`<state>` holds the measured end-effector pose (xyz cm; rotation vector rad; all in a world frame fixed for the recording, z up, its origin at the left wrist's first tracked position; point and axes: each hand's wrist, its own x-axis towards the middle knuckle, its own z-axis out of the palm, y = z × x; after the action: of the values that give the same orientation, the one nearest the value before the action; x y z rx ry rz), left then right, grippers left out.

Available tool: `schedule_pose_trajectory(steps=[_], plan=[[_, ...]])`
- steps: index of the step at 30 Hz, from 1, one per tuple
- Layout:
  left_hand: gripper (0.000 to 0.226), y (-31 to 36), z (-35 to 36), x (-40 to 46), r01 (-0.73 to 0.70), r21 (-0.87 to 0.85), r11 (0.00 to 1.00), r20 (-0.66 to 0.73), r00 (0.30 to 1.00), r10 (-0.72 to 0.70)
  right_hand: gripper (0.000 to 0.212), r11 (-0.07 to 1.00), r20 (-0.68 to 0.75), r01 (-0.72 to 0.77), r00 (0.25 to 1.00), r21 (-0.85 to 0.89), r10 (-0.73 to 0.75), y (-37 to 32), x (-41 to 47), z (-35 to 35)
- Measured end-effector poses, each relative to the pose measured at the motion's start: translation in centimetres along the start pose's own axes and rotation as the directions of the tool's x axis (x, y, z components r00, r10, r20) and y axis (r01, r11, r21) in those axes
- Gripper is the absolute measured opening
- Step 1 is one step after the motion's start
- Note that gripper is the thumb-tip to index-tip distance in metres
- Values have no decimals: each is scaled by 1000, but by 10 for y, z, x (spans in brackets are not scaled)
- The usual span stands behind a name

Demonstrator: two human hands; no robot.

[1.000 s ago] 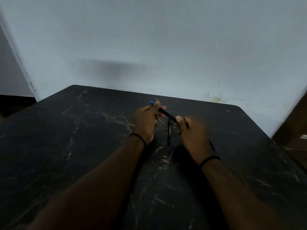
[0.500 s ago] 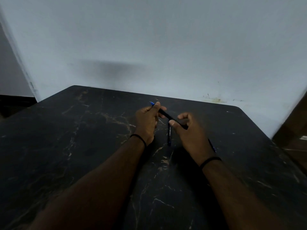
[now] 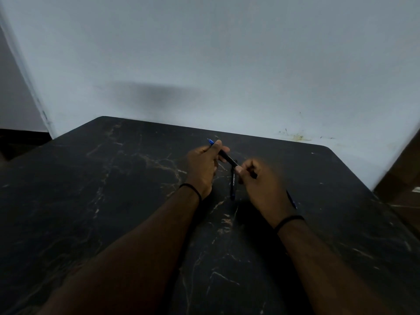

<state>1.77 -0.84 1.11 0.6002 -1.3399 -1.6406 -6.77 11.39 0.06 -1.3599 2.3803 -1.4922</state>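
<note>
A black pen (image 3: 227, 158) with a blue tip is held just above the dark marbled surface (image 3: 113, 201). The left hand (image 3: 202, 169) has its fingers curled round the tip end, and the blurred right hand (image 3: 261, 185) pinches the other end. This looks like taking the pen apart or closing it. The next move calls for a straight pull or push along the barrel while the left hand steadies it. A second pen (image 3: 232, 186) lies on the surface between the hands.

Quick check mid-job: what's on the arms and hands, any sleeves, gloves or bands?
Both forearms are bare, with no sleeves in view. The left hand and right hand are ungloved. A thin black band circles each wrist: left band, right band. No rings show, though the right hand is blurred.
</note>
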Motion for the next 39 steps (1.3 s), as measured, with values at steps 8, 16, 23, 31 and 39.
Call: schedule_pose_trajectory(steps=[8, 16, 23, 31, 39], plan=[[32, 1, 0, -2, -6, 23, 1000, 23, 1000, 6, 21, 999, 13, -18, 1000, 42, 18, -8, -3, -2], [33, 6, 1, -5, 31, 24, 999, 100, 994, -33, 28, 1000, -29, 6, 1000, 9, -6, 3, 3, 1], [31, 9, 1, -5, 24, 5, 1000, 116, 993, -25, 28, 1000, 4, -14, 1000, 22, 14, 2, 4, 0], [30, 9, -1, -1, -5, 18, 1000, 137, 991, 3, 32, 927, 90, -180, 983, 329, 159, 2, 6, 1], [48, 6, 0, 2, -167, 278, 946, 48, 986, 160, 15, 910, -69, -75, 991, 407, 113, 1, 4, 4]])
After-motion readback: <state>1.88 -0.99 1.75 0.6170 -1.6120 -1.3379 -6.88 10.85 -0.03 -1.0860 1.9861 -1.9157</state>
